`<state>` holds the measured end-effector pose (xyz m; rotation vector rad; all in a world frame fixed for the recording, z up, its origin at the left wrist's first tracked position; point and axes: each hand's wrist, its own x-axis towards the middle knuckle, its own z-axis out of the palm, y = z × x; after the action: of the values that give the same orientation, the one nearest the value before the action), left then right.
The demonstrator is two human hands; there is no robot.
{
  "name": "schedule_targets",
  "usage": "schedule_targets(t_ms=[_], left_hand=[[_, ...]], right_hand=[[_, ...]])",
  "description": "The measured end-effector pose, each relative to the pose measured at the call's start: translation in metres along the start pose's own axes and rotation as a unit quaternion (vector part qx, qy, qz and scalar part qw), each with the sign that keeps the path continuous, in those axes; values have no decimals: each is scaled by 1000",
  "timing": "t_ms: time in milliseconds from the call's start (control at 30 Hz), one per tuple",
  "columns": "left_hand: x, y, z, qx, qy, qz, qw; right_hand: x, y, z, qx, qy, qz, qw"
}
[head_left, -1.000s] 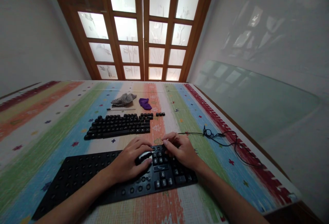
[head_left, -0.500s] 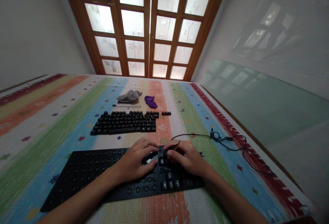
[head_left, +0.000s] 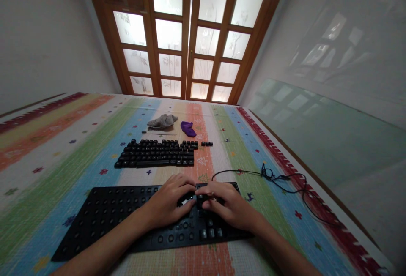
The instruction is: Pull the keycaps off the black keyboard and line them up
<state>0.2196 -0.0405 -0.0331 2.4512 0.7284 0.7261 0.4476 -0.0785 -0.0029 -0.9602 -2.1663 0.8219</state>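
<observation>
A black keyboard (head_left: 117, 208) lies before me with most of its keycaps off, bare round key seats showing on the left. My left hand (head_left: 173, 200) curls over its upper middle, fingers at the back edge and thumb on the top face, holding it; a small pale glint between them is unclear. Close beside it, my right hand (head_left: 226, 204) has thumb and forefinger closed on a dark keycap (head_left: 200, 200) right of the middle. The palm hides much of the number pad. Arrow keycaps (head_left: 211, 232) sit in place below.
Loose black keycaps (head_left: 158, 154) lie in rows behind the keyboard, with a few keycaps (head_left: 207, 143) apart. Beyond are a thin stick (head_left: 161, 134), a grey cloth (head_left: 163, 121) and a purple cloth (head_left: 188, 129). A black cable (head_left: 269, 174) trails right over the striped tablecloth (head_left: 133, 111).
My right hand has shifted slightly left, its forefinger and thumb closer to my left hand. The left hand stays on the keyboard. The whole view has tilted a little.
</observation>
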Motion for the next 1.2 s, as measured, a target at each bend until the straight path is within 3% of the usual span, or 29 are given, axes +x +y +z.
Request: schedule_targets(t_ms=[333,1200], left_hand=[[2,2,-1,-1,2,-7,1000],[5,3,-2,6,2,-1,1000]], right_hand=[[7,13,0,35,57,103,992],[30,13,13,-7,96,85,992]])
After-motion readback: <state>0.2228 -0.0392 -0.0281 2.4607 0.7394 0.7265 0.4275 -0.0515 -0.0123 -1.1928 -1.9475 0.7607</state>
